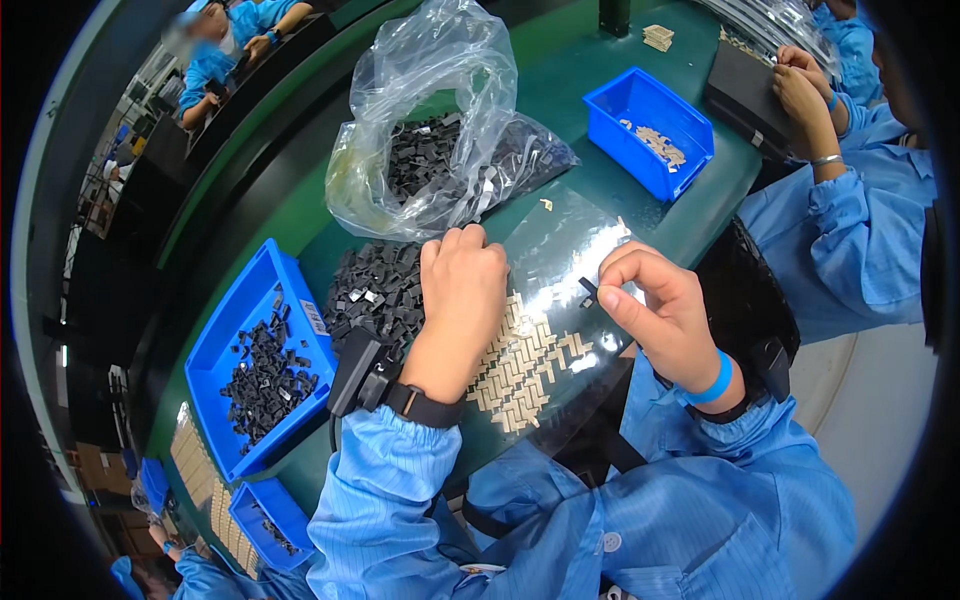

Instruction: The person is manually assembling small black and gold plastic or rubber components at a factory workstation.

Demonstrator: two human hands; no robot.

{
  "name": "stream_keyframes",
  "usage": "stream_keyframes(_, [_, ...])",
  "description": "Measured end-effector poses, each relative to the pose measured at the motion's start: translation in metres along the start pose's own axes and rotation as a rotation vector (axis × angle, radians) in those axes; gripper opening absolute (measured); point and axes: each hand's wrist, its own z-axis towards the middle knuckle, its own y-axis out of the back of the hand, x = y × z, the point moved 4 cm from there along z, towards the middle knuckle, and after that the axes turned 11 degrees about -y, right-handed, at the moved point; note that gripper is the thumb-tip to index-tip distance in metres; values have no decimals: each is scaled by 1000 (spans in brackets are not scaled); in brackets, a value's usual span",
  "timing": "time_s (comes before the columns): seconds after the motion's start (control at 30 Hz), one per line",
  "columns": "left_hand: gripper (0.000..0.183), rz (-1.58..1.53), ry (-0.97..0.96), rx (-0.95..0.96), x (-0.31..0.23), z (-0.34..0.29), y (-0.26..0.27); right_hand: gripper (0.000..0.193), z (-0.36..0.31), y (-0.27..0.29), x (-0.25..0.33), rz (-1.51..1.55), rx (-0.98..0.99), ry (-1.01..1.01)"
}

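Here, my right hand (660,312) pinches a small black piece (587,291) at its fingertips; my left hand (463,285) curls downward, and I can't tell whether it grips anything. Beige strips (520,372) lie between them; left of both, black parts (372,290), then a blue bin (262,288).

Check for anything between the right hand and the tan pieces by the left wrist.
Nothing visible between the right hand, pinching a black part, and the tan pieces. The left hand is at their left edge, off that line.

Glare streaks the clear sheet (572,238); edges bend.
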Motion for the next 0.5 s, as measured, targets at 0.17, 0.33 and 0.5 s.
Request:
stream_keyframes(0.17, [11,-31,-25,-91,4,1,-9,8,-1,4,-1,-25,13,-19])
stream_keyframes(0.33, [9,29,-74,-209,-1,1,13,8,-2,0,-2,9,6,-11])
stream_keyframes(0.5, [17,-1130,344,-423,-22,-28,80,7,-9,7,-5,146,-8,-47])
